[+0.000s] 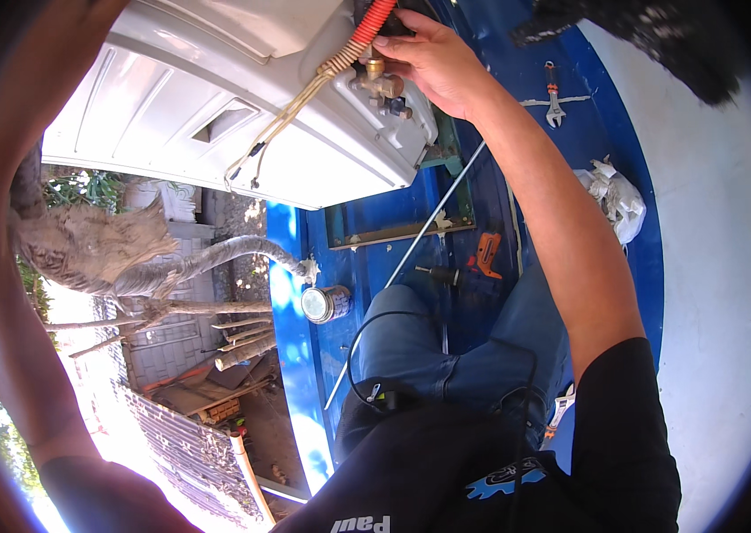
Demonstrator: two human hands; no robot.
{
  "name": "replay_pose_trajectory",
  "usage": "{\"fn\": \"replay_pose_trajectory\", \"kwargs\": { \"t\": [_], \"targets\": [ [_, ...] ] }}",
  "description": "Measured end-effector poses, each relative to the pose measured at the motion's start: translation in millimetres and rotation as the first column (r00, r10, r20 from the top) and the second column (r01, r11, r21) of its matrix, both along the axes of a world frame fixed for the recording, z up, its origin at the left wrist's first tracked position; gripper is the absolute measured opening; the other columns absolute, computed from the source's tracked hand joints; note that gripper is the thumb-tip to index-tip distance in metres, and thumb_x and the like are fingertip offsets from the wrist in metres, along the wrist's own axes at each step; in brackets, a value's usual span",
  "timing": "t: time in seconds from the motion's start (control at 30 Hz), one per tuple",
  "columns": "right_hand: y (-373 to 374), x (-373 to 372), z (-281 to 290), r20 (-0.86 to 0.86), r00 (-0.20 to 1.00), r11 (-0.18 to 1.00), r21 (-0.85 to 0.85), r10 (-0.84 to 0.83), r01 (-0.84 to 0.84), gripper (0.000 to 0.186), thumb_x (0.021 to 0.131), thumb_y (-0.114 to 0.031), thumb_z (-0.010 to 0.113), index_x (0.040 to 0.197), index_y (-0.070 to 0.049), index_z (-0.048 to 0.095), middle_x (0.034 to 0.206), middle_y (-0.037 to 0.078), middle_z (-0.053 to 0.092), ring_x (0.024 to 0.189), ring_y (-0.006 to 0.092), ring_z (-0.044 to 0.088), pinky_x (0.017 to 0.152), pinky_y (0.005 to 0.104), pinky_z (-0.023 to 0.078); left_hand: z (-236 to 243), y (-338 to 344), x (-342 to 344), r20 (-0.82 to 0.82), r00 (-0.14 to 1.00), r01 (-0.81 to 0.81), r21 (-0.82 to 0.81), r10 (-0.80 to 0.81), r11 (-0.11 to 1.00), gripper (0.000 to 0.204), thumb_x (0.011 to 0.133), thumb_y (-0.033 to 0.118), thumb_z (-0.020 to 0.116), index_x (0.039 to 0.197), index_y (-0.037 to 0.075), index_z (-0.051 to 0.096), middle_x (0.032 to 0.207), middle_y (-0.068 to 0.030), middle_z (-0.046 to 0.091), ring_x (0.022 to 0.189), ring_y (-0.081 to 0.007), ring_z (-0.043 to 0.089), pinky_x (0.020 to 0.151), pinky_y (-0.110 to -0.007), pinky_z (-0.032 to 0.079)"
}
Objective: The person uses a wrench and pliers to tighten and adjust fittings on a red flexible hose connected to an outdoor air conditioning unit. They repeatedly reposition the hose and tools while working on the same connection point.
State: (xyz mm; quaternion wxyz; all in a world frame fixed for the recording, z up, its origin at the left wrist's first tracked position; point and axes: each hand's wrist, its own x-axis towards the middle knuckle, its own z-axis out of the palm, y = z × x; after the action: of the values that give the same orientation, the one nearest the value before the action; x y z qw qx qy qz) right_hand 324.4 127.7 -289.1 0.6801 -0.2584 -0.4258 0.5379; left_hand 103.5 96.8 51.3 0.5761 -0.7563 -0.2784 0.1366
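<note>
A large white metal housing (180,80), like an air conditioner's outdoor unit, fills the upper left. On its near right end sits a brass valve (381,84). Red-orange corrugated tubing (371,27) runs down beside the valve, and thin beige wires (295,111) with dark ends come out of it. My right hand (433,64) is up against the tubing just above the valve, thumb and fingers curled in; what they pinch is hidden. Along the left rim my left arm (15,266) reaches upward, its hand beyond the picture's top edge.
On the blue metal surface (313,355) lie a drill (484,256), a tin can (326,305), a crumpled white bag (619,209) and an adjustable wrench (555,111). Another wrench (562,409) lies by my leg. A long thin rod (433,218) slants across. Tree branches (206,262) stand past the left edge.
</note>
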Motion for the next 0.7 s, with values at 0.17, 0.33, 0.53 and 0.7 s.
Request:
{"fn": "replay_pose_trajectory", "kwargs": {
  "t": [0.17, 0.33, 0.53, 0.7],
  "targets": [
    [-2, 2, 1, -0.009, 1.0, 0.997, -0.073, 0.022, -0.023, 0.038, 0.1, -0.008, 0.067, 0.137, -0.004, 0.061, 0.112, 0.011, 0.074, 0.101, 0.0187, 0.069, 0.086, 0.0333, 0.055, 6, 2, 2, -0.128, 0.992, 0.015, 0.025, -0.011, 1.0, 0.038, 0.101, 0.03, 0.066, 0.137, 0.016, 0.066, 0.091, -0.0171, 0.075, 0.086, -0.0359, 0.074, 0.075, -0.047, 0.056],
    [-14, -14, 10, -0.1, 0.994, 0.993, -0.113, -0.042, 0.031, 0.045, 0.105, -0.012, 0.059, 0.148, -0.009, 0.047, 0.106, 0.005, 0.072, 0.083, 0.0122, 0.065, 0.066, 0.0271, 0.05, -11, -13, 22, 0.409, 0.911, 0.138, -0.201, -0.045, 0.97, 0.045, 0.101, 0.025, 0.066, 0.144, 0.02, 0.059, 0.093, -0.0217, 0.073, 0.085, -0.0423, 0.071, 0.076, -0.05, 0.056],
    [-16, -24, 16, -0.068, 0.995, 0.993, 0.087, -0.07, 0.076, 0.061, 0.101, -0.001, 0.062, 0.156, -0.011, 0.037, 0.129, 0.006, 0.062, 0.116, 0.0147, 0.061, 0.094, 0.027, 0.052, -8, -36, 34, 0.467, 0.882, 0.084, -0.301, 0.07, 0.95, 0.055, 0.098, 0.023, 0.069, 0.149, 0.02, 0.05, 0.094, -0.0193, 0.074, 0.086, -0.041, 0.072, 0.075, -0.05, 0.057],
    [-7, -38, 27, -0.003, 0.978, 0.974, 0.083, -0.21, 0.209, 0.056, 0.1, -0.006, 0.066, 0.149, -0.004, 0.039, 0.124, 0.011, 0.068, 0.109, 0.0235, 0.067, 0.094, 0.0379, 0.055, -8, -46, 42, 0.528, 0.844, 0.093, -0.312, 0.091, 0.945, 0.041, 0.093, 0.028, 0.074, 0.124, 0.007, 0.057, 0.086, -0.0204, 0.074, 0.077, -0.0413, 0.073, 0.071, -0.05, 0.058]
  ]
}}
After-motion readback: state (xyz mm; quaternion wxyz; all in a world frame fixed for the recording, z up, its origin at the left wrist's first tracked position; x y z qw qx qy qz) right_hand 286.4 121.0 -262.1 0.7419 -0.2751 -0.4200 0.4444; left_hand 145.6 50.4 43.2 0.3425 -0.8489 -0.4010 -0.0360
